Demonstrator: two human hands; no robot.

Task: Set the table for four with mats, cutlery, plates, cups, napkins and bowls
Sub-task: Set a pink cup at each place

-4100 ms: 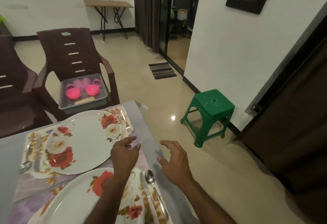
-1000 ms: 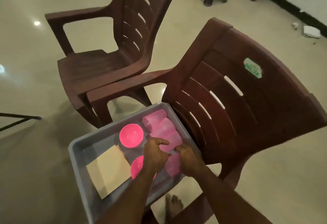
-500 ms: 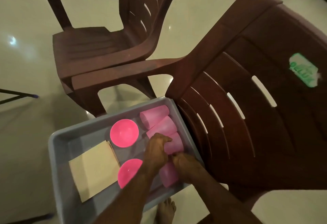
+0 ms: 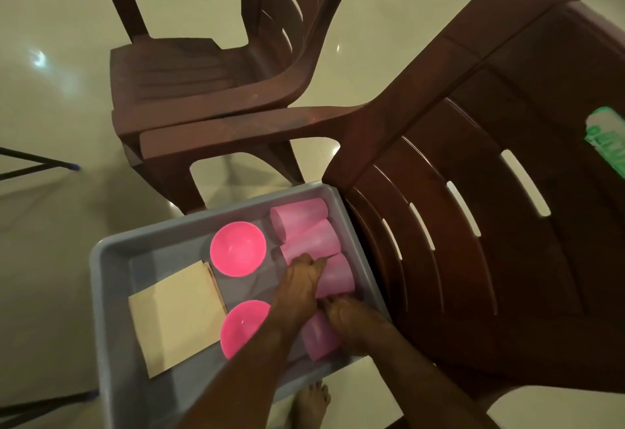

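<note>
Both forearms down into the grey tray (image 4: 111, 259), left hand (image 4: 297, 288) fingers curled over one lying pink cup (image 4: 336, 276), right hand (image 4: 348, 318) fingers around another (image 4: 318, 340).

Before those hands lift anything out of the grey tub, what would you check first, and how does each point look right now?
1. Left hand on the third pink cup: ok, fingers curl over it.
2. Right hand on the nearest pink cup: ok, though its fingertips are hidden.
3. Cups lying on their sides, not nested: ok.
4. Grey tub steady on the brown chair: cannot tell, its near end overhangs the floor.
5. Two pink bowls and napkins apart from the gripped cups: ok.
</note>
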